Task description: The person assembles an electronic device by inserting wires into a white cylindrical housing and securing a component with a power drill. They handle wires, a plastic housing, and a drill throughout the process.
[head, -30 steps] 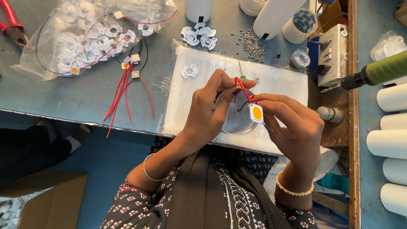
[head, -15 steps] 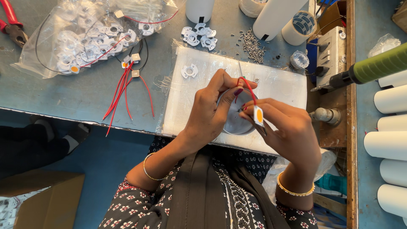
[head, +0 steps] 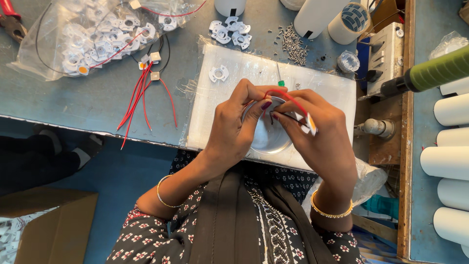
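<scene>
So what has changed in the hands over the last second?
The small square chip with its red wire has turned edge-on in the right hand and dropped toward the round metal dish. The left hand keeps its hold on the dish. The loose red wires and white pad are unmoved.

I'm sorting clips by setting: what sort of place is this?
Probably a small lamp-assembly workbench: a bag of white plastic holders, loose red wires, a pile of screws, and white housings lined up alongside.

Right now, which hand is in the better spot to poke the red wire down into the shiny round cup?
Probably the right hand. Its fingertips already pinch the red wire and the small white part, just above the shiny round cup. The left hand is wrapped around the cup's side, steadying it.
</scene>
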Demonstrator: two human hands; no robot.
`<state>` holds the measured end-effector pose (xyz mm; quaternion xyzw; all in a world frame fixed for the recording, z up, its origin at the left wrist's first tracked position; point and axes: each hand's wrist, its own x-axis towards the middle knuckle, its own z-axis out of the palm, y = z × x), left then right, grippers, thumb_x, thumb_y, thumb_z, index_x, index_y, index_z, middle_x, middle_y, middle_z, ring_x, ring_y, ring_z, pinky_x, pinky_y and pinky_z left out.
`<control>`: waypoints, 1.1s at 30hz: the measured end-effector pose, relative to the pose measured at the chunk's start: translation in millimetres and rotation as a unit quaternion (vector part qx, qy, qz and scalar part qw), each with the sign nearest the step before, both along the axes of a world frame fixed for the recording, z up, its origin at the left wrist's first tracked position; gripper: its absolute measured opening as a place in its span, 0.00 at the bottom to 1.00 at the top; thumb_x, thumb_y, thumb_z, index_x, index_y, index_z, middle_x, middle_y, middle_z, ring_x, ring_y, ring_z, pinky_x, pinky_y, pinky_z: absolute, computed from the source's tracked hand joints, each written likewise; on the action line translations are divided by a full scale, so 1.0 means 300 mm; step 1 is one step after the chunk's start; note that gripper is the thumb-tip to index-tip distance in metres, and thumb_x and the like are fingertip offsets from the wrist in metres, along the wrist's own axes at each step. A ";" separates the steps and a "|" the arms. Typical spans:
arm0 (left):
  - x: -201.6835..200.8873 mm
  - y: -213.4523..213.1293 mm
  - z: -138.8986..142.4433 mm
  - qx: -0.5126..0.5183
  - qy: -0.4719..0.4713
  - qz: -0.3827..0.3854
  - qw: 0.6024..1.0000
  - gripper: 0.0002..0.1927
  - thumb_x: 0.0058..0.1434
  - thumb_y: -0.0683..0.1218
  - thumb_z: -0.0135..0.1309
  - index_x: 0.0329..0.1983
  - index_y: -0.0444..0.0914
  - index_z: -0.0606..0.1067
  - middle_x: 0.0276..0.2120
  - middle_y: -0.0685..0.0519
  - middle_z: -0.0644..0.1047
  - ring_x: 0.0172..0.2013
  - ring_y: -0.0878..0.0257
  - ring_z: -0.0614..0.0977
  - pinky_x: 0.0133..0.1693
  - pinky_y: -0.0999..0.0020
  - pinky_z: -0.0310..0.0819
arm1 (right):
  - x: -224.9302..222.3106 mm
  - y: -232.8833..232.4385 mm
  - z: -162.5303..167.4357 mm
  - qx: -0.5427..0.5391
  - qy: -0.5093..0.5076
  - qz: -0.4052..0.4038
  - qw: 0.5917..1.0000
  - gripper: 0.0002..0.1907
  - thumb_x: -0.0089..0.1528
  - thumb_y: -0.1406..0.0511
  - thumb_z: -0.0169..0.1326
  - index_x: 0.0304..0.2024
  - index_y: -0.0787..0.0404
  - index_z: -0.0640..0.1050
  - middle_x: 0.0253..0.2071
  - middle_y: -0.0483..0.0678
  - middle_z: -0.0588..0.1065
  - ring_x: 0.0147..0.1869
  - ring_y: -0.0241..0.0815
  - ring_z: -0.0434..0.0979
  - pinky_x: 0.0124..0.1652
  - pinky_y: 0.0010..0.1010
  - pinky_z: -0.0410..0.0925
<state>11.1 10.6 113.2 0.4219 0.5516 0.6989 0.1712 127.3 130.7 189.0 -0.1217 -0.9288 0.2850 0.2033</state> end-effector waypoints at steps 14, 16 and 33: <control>-0.072 -0.125 0.133 -0.089 0.128 -0.019 0.988 0.05 0.66 0.42 0.58 0.41 0.34 0.79 0.56 0.49 0.80 0.53 0.54 0.84 0.54 0.62 0.78 | 0.035 0.040 0.033 0.045 -0.058 0.096 0.993 0.08 0.59 0.67 0.62 0.37 0.67 0.79 0.47 0.54 0.79 0.41 0.49 0.82 0.38 0.34 0.72; -0.074 -0.134 0.141 -0.115 0.145 -0.014 0.983 0.06 0.65 0.44 0.60 0.41 0.35 0.80 0.55 0.50 0.80 0.51 0.55 0.84 0.51 0.62 0.78 | 0.038 0.041 0.029 0.049 -0.059 0.101 0.992 0.07 0.58 0.67 0.62 0.35 0.66 0.79 0.48 0.54 0.79 0.42 0.50 0.82 0.39 0.35 0.72; -0.120 -0.118 0.138 -0.129 0.138 -0.047 0.981 0.07 0.63 0.44 0.61 0.42 0.37 0.83 0.50 0.51 0.83 0.48 0.58 0.86 0.51 0.66 0.79 | 0.051 0.033 0.021 0.053 -0.051 0.086 0.994 0.06 0.60 0.68 0.59 0.37 0.66 0.79 0.47 0.53 0.79 0.44 0.50 0.81 0.42 0.35 0.72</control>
